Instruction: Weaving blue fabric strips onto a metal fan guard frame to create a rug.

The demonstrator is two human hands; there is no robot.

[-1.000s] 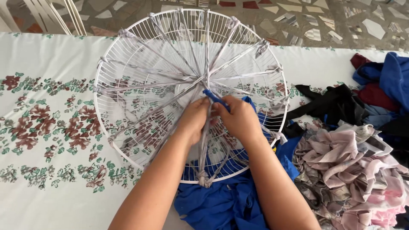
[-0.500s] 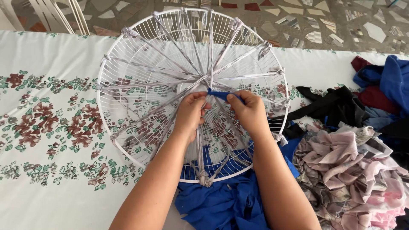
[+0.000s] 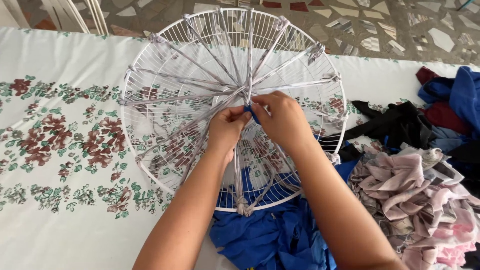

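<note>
Nearest, a heap of blue cloth point(image 3: 270, 240) lies on the table point(image 3: 60, 225) below the wrists. A blue cloth strip point(image 3: 251, 113) is pinched between the closed fingers of the left hand point(image 3: 227, 127) and right hand point(image 3: 282, 117) at the hub of a white wire fan guard point(image 3: 150, 165). Beyond the fingers, pale strips point(image 3: 200, 67) are already tied as spokes; blue weaving seems barely begun.
</note>
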